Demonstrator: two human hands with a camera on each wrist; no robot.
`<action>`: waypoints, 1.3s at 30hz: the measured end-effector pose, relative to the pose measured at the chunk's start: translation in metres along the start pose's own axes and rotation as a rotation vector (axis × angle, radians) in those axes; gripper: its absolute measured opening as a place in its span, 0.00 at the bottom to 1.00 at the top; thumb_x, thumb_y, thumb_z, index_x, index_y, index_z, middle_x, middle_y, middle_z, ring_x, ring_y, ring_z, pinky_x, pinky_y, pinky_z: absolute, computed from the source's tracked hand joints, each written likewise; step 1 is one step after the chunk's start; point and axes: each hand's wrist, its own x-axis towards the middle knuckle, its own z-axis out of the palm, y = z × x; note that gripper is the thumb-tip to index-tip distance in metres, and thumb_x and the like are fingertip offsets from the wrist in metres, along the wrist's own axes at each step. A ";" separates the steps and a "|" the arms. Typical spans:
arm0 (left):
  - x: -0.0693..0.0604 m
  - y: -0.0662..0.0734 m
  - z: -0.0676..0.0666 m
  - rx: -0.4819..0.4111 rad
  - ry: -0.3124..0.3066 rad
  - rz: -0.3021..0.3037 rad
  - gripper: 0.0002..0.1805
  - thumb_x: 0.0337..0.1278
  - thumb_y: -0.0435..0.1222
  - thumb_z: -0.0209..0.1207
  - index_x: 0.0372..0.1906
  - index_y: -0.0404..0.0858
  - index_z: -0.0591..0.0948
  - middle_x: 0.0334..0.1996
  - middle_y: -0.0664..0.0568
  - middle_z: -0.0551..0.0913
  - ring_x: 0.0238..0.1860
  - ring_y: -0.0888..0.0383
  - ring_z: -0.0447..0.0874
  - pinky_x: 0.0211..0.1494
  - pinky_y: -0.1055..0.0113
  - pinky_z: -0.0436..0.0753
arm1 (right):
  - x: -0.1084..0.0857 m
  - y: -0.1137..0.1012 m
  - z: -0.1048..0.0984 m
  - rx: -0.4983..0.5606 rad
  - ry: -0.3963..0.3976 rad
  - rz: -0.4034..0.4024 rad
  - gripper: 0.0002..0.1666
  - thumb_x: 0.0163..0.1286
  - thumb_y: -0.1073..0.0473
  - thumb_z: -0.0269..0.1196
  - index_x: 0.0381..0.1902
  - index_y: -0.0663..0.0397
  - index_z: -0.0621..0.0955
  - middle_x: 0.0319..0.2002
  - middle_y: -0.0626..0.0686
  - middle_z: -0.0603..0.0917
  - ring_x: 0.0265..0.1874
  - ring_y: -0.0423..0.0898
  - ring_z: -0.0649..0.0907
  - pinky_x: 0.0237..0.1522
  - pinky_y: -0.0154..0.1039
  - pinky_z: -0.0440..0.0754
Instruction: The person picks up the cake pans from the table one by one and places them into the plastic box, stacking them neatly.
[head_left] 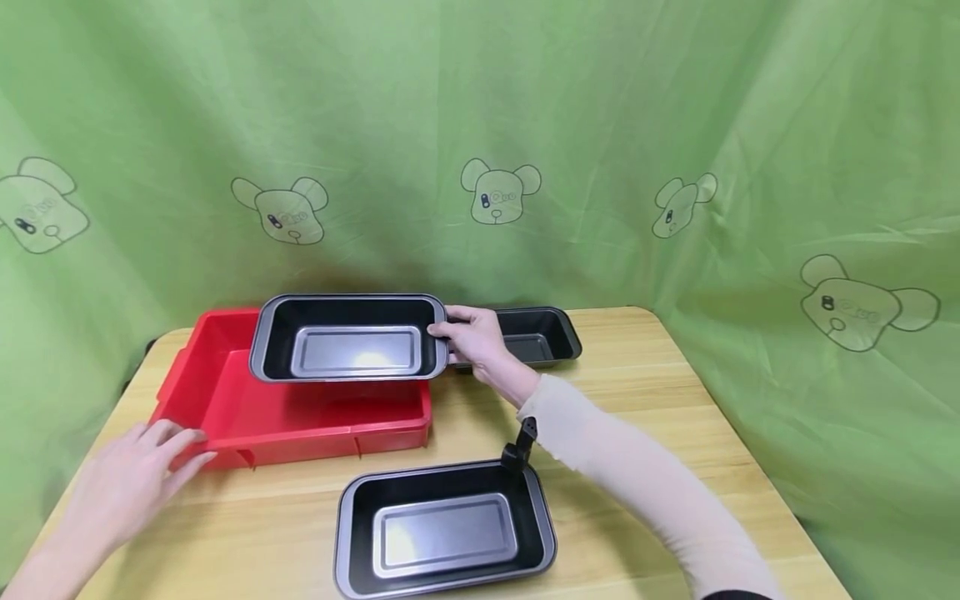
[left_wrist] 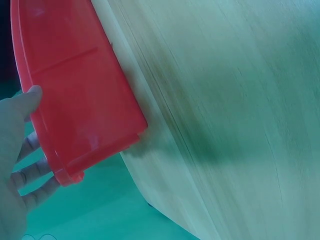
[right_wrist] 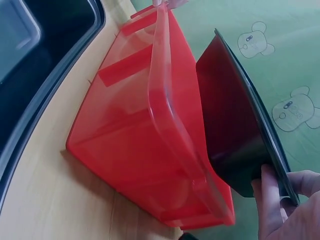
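My right hand (head_left: 480,342) grips the right end of a dark loaf pan (head_left: 356,350), thumb on the rim and fingers beneath it. This pan is held above the back of a red plastic bin (head_left: 390,440). In the right wrist view, its dark outer side (right_wrist: 235,115) faces the camera beside the bin wall. At the bin's front left corner, my left hand (head_left: 142,471) holds the rim. The left wrist view has the thumb (left_wrist: 34,97) against the outer wall, with the other fingers partly hidden behind the rim.
A second loaf pan (head_left: 442,533) lies on the wooden table (head_left: 630,433) in front of the bin. Another loaf pan (head_left: 536,333) stands at the back, partly hidden by my right hand. Green curtain (head_left: 585,100) surrounds the table at the back and sides.
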 end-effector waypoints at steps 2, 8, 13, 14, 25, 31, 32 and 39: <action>0.000 0.000 0.000 0.000 0.015 0.006 0.50 0.71 0.72 0.22 0.35 0.41 0.87 0.27 0.49 0.82 0.26 0.52 0.77 0.25 0.55 0.79 | 0.001 0.002 0.005 -0.005 -0.002 -0.001 0.27 0.63 0.71 0.71 0.61 0.58 0.85 0.24 0.50 0.87 0.16 0.38 0.85 0.18 0.32 0.84; -0.001 0.001 0.001 0.004 0.011 -0.006 0.51 0.70 0.73 0.21 0.35 0.42 0.87 0.27 0.50 0.81 0.26 0.52 0.76 0.25 0.56 0.78 | 0.001 0.006 0.021 0.011 -0.016 0.000 0.27 0.63 0.72 0.70 0.61 0.60 0.85 0.19 0.47 0.84 0.12 0.37 0.80 0.15 0.30 0.79; -0.003 0.001 0.001 0.000 0.021 -0.007 0.51 0.71 0.72 0.22 0.35 0.42 0.87 0.28 0.49 0.81 0.26 0.52 0.76 0.25 0.55 0.77 | 0.001 0.014 0.034 -0.005 -0.014 0.005 0.26 0.63 0.72 0.71 0.60 0.59 0.86 0.22 0.48 0.85 0.13 0.38 0.81 0.14 0.30 0.79; -0.003 0.001 0.002 -0.001 0.023 -0.007 0.51 0.71 0.72 0.22 0.35 0.42 0.87 0.28 0.49 0.81 0.26 0.52 0.76 0.25 0.55 0.78 | 0.001 0.016 0.037 -0.008 -0.012 0.006 0.26 0.62 0.72 0.71 0.60 0.58 0.86 0.24 0.49 0.86 0.14 0.38 0.82 0.15 0.30 0.80; -0.002 0.001 0.002 -0.011 0.017 -0.018 0.52 0.70 0.73 0.22 0.35 0.41 0.87 0.27 0.50 0.80 0.26 0.52 0.76 0.26 0.54 0.79 | -0.002 0.029 0.069 -0.059 0.022 0.016 0.25 0.62 0.70 0.73 0.59 0.55 0.87 0.40 0.58 0.91 0.23 0.42 0.87 0.18 0.35 0.85; -0.002 0.000 0.003 -0.013 0.034 -0.006 0.51 0.71 0.72 0.23 0.34 0.41 0.87 0.25 0.50 0.79 0.25 0.52 0.75 0.25 0.55 0.77 | -0.004 0.034 0.083 -0.083 0.016 0.024 0.25 0.64 0.69 0.73 0.59 0.56 0.87 0.39 0.60 0.92 0.22 0.41 0.87 0.17 0.32 0.83; -0.002 0.000 0.003 -0.013 0.034 -0.006 0.51 0.71 0.72 0.22 0.34 0.42 0.87 0.25 0.51 0.79 0.25 0.52 0.74 0.25 0.55 0.77 | -0.004 0.034 0.085 -0.087 0.014 0.025 0.25 0.64 0.69 0.73 0.60 0.56 0.86 0.39 0.59 0.92 0.22 0.41 0.87 0.17 0.32 0.83; -0.002 -0.001 0.005 -0.023 0.063 -0.001 0.49 0.73 0.72 0.24 0.34 0.42 0.87 0.26 0.50 0.79 0.25 0.51 0.75 0.26 0.53 0.77 | -0.005 0.035 0.095 -0.088 0.017 0.021 0.26 0.64 0.70 0.73 0.60 0.56 0.86 0.39 0.60 0.93 0.23 0.42 0.88 0.17 0.33 0.84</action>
